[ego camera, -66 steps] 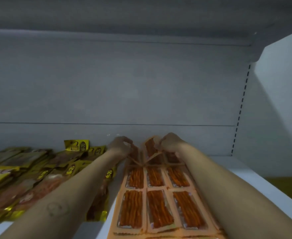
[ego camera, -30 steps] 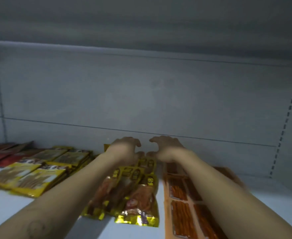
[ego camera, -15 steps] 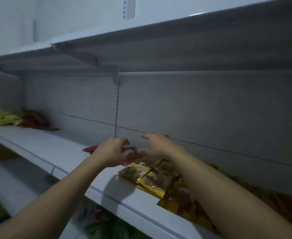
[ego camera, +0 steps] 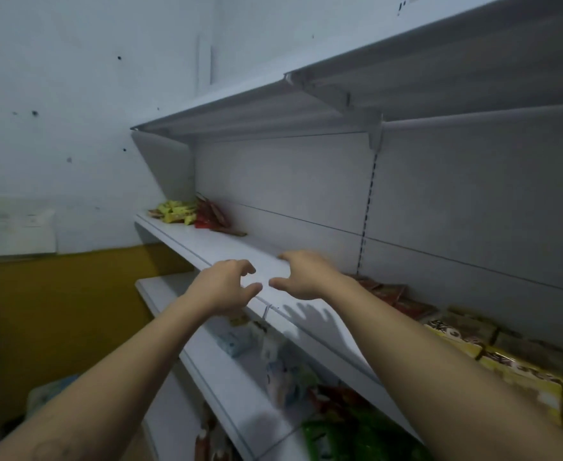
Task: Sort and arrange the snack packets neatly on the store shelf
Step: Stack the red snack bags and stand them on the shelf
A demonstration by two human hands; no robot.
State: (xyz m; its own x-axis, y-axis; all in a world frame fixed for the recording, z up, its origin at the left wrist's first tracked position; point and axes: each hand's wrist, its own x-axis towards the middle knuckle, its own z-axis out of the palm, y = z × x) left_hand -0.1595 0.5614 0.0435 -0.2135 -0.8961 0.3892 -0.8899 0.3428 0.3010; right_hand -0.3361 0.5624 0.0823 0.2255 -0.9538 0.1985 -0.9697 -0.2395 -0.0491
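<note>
Both my hands hover over a bare stretch of the white shelf (ego camera: 226,251), holding nothing. My left hand (ego camera: 221,287) has its fingers curled and apart above the shelf's front edge. My right hand (ego camera: 301,274) is spread just right of it. Red packets (ego camera: 389,294) and yellow packets (ego camera: 493,347) lie on the shelf at the right, behind my right forearm. A loose heap of yellow and red packets (ego camera: 190,212) sits at the shelf's far left end.
Another white shelf (ego camera: 306,104) hangs overhead. The shelf below (ego camera: 213,357) carries light blue packets (ego camera: 240,337) and green packets (ego camera: 350,434). A white wall with a yellow base (ego camera: 57,294) stands to the left.
The view swung left from the orange and gold packets. My hands left the packets at the right and moved left over the bare shelf, empty.
</note>
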